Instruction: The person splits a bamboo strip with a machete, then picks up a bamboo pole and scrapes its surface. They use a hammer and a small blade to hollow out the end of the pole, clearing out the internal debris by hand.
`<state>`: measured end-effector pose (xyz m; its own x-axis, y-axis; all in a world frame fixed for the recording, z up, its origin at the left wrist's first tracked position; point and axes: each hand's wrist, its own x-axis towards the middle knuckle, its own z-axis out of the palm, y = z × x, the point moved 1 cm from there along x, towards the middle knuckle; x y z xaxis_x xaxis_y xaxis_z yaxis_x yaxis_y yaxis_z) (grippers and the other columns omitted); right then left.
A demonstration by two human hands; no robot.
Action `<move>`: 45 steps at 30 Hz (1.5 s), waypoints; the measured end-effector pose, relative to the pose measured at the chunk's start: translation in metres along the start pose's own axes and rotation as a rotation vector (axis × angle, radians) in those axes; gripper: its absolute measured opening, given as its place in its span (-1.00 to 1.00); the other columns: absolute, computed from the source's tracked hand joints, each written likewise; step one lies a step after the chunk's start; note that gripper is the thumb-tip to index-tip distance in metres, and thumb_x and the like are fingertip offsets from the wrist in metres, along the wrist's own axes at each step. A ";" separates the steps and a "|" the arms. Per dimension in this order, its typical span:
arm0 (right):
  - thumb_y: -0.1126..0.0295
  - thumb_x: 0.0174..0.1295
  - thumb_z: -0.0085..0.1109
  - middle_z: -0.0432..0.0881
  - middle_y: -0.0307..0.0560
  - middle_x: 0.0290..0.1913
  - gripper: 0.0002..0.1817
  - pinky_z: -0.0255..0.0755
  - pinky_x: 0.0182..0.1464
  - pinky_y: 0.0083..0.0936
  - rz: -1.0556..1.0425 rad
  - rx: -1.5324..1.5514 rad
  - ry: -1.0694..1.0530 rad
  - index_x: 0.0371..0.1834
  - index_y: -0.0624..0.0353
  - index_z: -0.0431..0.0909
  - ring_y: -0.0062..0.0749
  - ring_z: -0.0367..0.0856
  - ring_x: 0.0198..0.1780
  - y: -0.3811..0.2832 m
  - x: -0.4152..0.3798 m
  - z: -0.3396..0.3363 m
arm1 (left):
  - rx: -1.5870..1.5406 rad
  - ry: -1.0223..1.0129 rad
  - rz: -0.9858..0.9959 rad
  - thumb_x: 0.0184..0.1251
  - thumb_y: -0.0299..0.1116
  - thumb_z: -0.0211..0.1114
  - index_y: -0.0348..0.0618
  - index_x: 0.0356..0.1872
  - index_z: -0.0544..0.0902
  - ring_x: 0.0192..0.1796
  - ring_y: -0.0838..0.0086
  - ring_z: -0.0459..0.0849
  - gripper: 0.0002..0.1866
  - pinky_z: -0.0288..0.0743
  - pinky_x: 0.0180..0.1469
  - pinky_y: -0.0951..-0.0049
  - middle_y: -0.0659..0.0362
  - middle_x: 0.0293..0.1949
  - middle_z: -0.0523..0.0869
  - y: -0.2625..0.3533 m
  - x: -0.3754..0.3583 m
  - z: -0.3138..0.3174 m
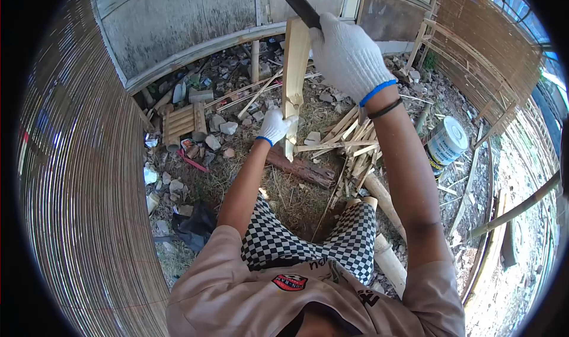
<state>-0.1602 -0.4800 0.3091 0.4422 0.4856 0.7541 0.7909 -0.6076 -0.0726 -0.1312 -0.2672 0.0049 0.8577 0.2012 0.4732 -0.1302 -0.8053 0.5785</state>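
My left hand, in a white glove with a blue cuff, is closed round the lower part of a split bamboo piece. That piece stands upright, with a jagged notch and a pointed lower end above a weathered wood block. Raised at the upper right, my right hand, gloved the same way, grips a dark bar-like tool. The tool slants up to the left and crosses near the top of the bamboo; its far end is out of view.
Split bamboo pieces lie in a pile right of the block. A labelled bucket stands farther right. Rubble covers the ground, a small bamboo rack sits at left, and a woven bamboo wall rises along the left side.
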 end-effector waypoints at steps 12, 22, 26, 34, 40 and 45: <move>0.19 0.59 0.00 0.71 0.52 -0.24 -0.62 0.62 0.01 0.18 0.113 0.102 -0.107 0.02 0.34 0.61 0.48 0.73 -0.08 0.047 0.016 0.040 | -0.176 0.241 -0.167 0.24 -0.10 0.62 -0.27 0.29 0.67 0.28 -0.07 0.75 -0.33 0.61 0.31 0.09 -0.25 0.18 0.78 -0.075 -0.025 0.065; 0.18 0.59 0.02 0.70 0.29 -0.40 -0.62 0.64 -0.25 0.01 -0.024 -0.006 0.065 -0.04 0.37 0.59 0.19 0.72 -0.35 0.030 0.018 -0.109 | -0.088 0.375 0.072 0.52 -0.10 0.39 -0.22 -0.08 0.82 -0.31 -0.02 0.82 -0.66 0.63 -0.28 0.14 -0.14 -0.41 0.78 0.067 0.021 -0.047; 0.15 0.56 0.08 0.73 0.46 -0.34 -0.59 0.63 -0.14 0.20 -0.028 0.022 -0.064 -0.08 0.40 0.56 0.45 0.76 -0.21 0.084 -0.009 0.078 | 0.132 -0.013 -0.391 0.36 0.00 0.51 -0.26 0.21 0.71 0.05 -0.07 0.83 -0.42 0.67 0.13 0.04 -0.17 -0.03 0.85 -0.047 -0.071 0.049; 0.07 0.55 0.12 0.76 0.52 -0.26 -0.54 0.67 -0.08 0.18 0.188 0.141 -0.166 0.09 0.35 0.45 0.45 0.79 -0.12 0.090 -0.051 0.055 | 0.003 0.307 -0.142 0.20 -0.03 0.66 -0.26 0.37 0.59 0.21 0.01 0.78 -0.20 0.64 0.23 0.09 -0.19 0.21 0.77 -0.054 -0.066 0.082; 0.24 0.55 0.18 0.76 0.34 -0.34 -0.68 0.64 -0.21 0.04 0.299 0.372 -0.069 0.14 0.27 0.50 0.30 0.81 -0.22 0.054 -0.130 0.022 | -0.299 0.092 -0.219 0.48 -0.09 0.49 -0.17 -0.07 0.85 -0.49 0.26 0.75 -0.68 0.55 -0.39 0.22 0.05 -0.52 0.77 -0.037 -0.069 0.079; 0.21 0.67 0.08 0.67 -0.13 -0.44 -0.66 0.44 -0.40 -0.47 0.148 0.309 0.167 0.12 0.30 0.66 -0.57 0.58 -0.47 0.041 -0.110 -0.062 | 0.024 0.113 0.018 0.47 0.13 0.44 -0.05 -0.01 0.87 -0.47 0.19 0.79 -0.56 0.62 -0.36 0.21 0.04 -0.52 0.79 0.028 -0.039 0.008</move>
<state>-0.2028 -0.5976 0.2634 0.5063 0.2823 0.8149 0.8253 -0.4327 -0.3629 -0.1645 -0.3016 -0.0024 0.7937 0.2472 0.5558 -0.1317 -0.8222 0.5538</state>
